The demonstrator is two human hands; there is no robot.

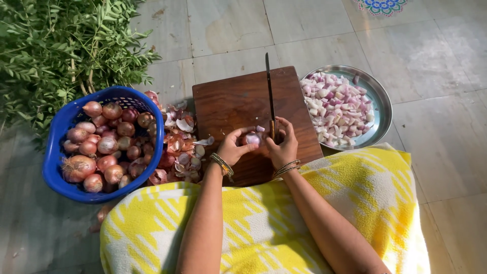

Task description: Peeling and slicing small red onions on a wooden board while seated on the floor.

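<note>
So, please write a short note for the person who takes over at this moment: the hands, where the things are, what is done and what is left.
Left hand: holds a peeled onion on the wooden board.
Right hand: grips the knife, blade pointing away.
Done: chopped onion fills the steel plate right of the board; peels lie in a heap left of it.
Left: many unpeeled onions in the blue basket, far left.

Between left hand (232,148) and right hand (282,144): pale pink onion (253,138). Under both: dark brown cutting board (238,104). Left of left hand: blue basket (65,122), reddish-brown onions (104,147). Nearer than both: yellow-and-white checked cloth (355,198).
</note>
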